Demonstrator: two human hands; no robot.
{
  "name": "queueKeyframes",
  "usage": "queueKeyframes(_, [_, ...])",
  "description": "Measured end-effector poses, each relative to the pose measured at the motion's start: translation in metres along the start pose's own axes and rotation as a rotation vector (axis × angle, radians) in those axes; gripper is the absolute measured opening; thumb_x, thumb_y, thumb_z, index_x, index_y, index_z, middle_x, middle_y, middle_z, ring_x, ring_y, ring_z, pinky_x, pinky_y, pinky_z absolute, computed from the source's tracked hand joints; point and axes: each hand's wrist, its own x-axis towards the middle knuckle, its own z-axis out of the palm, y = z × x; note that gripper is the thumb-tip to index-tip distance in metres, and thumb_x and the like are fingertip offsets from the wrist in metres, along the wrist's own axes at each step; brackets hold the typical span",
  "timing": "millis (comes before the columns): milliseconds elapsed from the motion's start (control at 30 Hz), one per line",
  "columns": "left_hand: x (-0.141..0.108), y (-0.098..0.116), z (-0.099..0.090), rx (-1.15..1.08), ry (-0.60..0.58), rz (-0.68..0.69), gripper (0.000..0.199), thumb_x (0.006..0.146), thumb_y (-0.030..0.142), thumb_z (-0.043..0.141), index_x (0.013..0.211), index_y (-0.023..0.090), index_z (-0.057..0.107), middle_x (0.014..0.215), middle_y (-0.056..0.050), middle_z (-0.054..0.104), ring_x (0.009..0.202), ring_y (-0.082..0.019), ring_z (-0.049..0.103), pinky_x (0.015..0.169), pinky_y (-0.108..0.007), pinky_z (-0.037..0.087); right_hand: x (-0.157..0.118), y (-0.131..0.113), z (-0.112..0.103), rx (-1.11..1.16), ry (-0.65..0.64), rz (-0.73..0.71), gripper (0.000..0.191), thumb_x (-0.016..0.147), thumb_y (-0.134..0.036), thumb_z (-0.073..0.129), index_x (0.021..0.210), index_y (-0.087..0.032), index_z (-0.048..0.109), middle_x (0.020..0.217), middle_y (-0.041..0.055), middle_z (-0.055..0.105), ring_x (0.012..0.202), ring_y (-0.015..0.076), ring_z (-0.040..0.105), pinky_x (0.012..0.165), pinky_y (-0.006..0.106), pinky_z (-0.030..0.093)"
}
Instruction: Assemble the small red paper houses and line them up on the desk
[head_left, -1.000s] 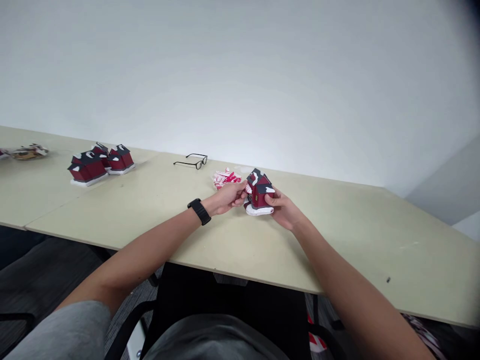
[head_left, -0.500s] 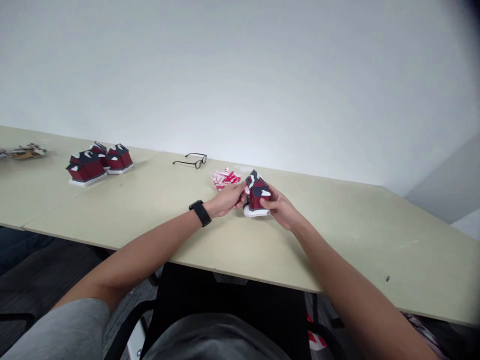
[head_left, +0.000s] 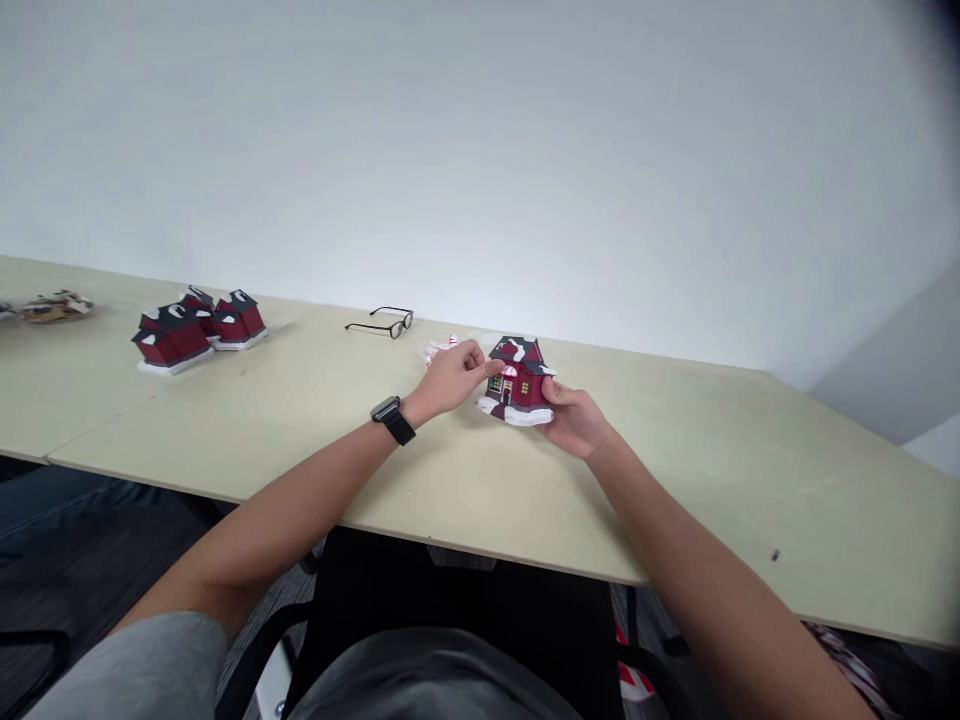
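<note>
Model house (head_left: pixel 534 390): dark-red walls, snow-patched grey roof | Right hand (head_left: pixel 576 420): clasping its side | Left hand (head_left: pixel 454 376): thumb at awning (head_left: pixel 510 371), grip indeterminable

Smooth pale wall (head_left: pixel 480 150) behind a long cream tabletop (head_left: pixel 675 480), dark floor (head_left: pixel 112 595) underneath.

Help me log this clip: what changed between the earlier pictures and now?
The held house turned, bringing its door into view. The left hand rose slightly, covering more of the striped pieces. The right hand keeps its grip; the glasses and other houses stayed put.
</note>
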Motion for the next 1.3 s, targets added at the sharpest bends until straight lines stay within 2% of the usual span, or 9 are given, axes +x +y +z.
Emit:
queueKeyframes(100, [-0.004, 0.0, 0.005, -0.175, -0.102, 0.009, 0.056, 0.097, 0.069, 0.055, 0.117, 0.017, 0.063, 0.114, -0.009, 0.069, 0.096, -0.014, 0.061, 0.081, -0.024, 0.046, -0.001, 0.0, -0.002, 0.063, -0.054, 0.049, 0.083, 0.069, -0.073, 0.083, 0.133, -0.024, 0.067, 0.147, 0.0081, 0.063, 0.134, 0.0319, 0.063, 0.113, 0.048, 0.053])
queueKeyframes(167, [-0.006, -0.003, 0.009, -0.263, -0.19, -0.023, 0.063, 0.099, 0.072, 0.049, 0.127, 0.017, 0.059, 0.125, -0.012, 0.068, 0.106, -0.017, 0.064, 0.088, -0.026, 0.049, -0.001, 0.001, -0.002, 0.063, -0.053, 0.075, 0.081, 0.07, -0.072, 0.084, 0.133, -0.025, 0.067, 0.146, 0.0074, 0.063, 0.13, 0.03, 0.065, 0.111, 0.047, 0.055])
queueKeyframes(600, [-0.008, -0.007, 0.02, 0.001, -0.068, -0.002, 0.062, 0.093, 0.074, 0.059, 0.11, 0.014, 0.057, 0.105, -0.008, 0.07, 0.09, -0.016, 0.062, 0.076, -0.026, 0.043, 0.007, 0.011, 0.016, -0.157, 0.182, -0.011, 0.068, 0.066, -0.06, 0.092, 0.116, -0.018, 0.072, 0.122, 0.0083, 0.073, 0.1, 0.0189, 0.069, 0.087, 0.028, 0.054])
queueKeyframes(700, [-0.01, -0.002, 0.017, 0.003, -0.086, -0.02, 0.063, 0.093, 0.072, 0.06, 0.121, 0.015, 0.057, 0.11, -0.009, 0.071, 0.093, -0.017, 0.065, 0.079, -0.028, 0.047, 0.006, 0.008, 0.016, -0.223, 0.221, -0.039, 0.068, 0.068, -0.061, 0.089, 0.115, -0.016, 0.071, 0.119, 0.0085, 0.073, 0.097, 0.0173, 0.068, 0.083, 0.027, 0.053])
queueKeyframes(833, [-0.011, 0.012, 0.011, 0.095, -0.025, -0.038, 0.077, 0.09, 0.064, 0.069, 0.15, 0.024, 0.044, 0.133, -0.009, 0.068, 0.115, -0.021, 0.066, 0.095, -0.033, 0.051, 0.001, 0.003, 0.024, -0.408, 0.294, -0.078, 0.068, 0.073, -0.065, 0.084, 0.112, -0.012, 0.07, 0.11, 0.009, 0.073, 0.086, 0.0139, 0.064, 0.074, 0.024, 0.048])
queueKeyframes(933, [-0.013, 0.026, 0.007, 0.183, 0.017, -0.07, 0.062, 0.089, 0.063, 0.069, 0.132, 0.021, 0.057, 0.124, -0.008, 0.071, 0.109, -0.021, 0.066, 0.091, -0.033, 0.051, -0.003, 0.001, 0.03, -0.51, 0.262, -0.083, 0.066, 0.075, -0.066, 0.083, 0.11, -0.011, 0.071, 0.104, 0.0089, 0.074, 0.084, 0.0144, 0.063, 0.072, 0.024, 0.048])
queueKeyframes(1067, [-0.019, 0.035, -0.008, 0.253, -0.003, -0.036, 0.044, 0.089, 0.054, 0.068, 0.116, 0.02, 0.063, 0.109, -0.004, 0.073, 0.094, -0.017, 0.066, 0.081, -0.03, 0.049, -0.006, -0.002, 0.031, -0.498, 0.046, -0.149, 0.07, 0.083, -0.062, 0.08, 0.138, -0.023, 0.065, 0.135, 0.0084, 0.068, 0.117, 0.0206, 0.067, 0.098, 0.031, 0.056])
queueKeyframes(1167, [-0.034, 0.032, -0.029, 0.339, -0.074, 0.009, 0.044, 0.089, 0.053, 0.067, 0.119, 0.02, 0.065, 0.108, -0.004, 0.073, 0.091, -0.016, 0.066, 0.078, -0.029, 0.047, -0.008, -0.006, 0.03, -0.453, 0.008, -0.185, 0.07, 0.089, -0.061, 0.075, 0.15, -0.033, 0.057, 0.158, 0.0052, 0.052, 0.147, 0.0225, 0.052, 0.12, 0.039, 0.05])
queueKeyframes(1300, [-0.063, 0.021, -0.073, 0.434, -0.133, -0.079, 0.061, 0.088, 0.054, 0.064, 0.138, 0.02, 0.063, 0.122, -0.007, 0.073, 0.096, -0.019, 0.068, 0.081, -0.029, 0.051, -0.011, -0.008, 0.031, -0.461, 0.024, -0.157, 0.062, 0.093, -0.067, 0.067, 0.144, -0.032, 0.062, 0.159, 0.0056, 0.051, 0.147, 0.0249, 0.052, 0.119, 0.046, 0.054])
